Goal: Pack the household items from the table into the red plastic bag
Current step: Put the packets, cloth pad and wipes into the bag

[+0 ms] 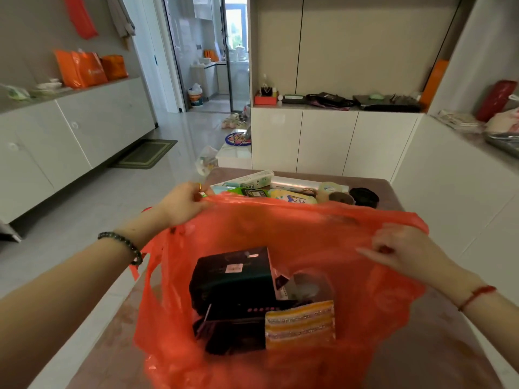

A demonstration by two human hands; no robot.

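The red plastic bag (309, 228) stands open on the brown table (438, 357), its mouth held wide. My left hand (182, 203) pinches the far left rim, and my right hand (404, 251) grips the right rim. Inside lie a dark green box (233, 273), a black box (236, 324), a clear round container (309, 284) and a striped orange-yellow sponge cloth (300, 324). Beyond the bag, on the table, sit a white-green tube box (250, 179), a yellow pack (289, 196), a tape roll (332, 188) and a black lid (363, 196).
White cabinets line the left wall (84, 130) and the right side (449, 169), with clutter on their tops. A low white cabinet (331, 138) stands just behind the table. A small bag (207, 161) lies on the tiled floor, and a doorway (213, 66) opens beyond.
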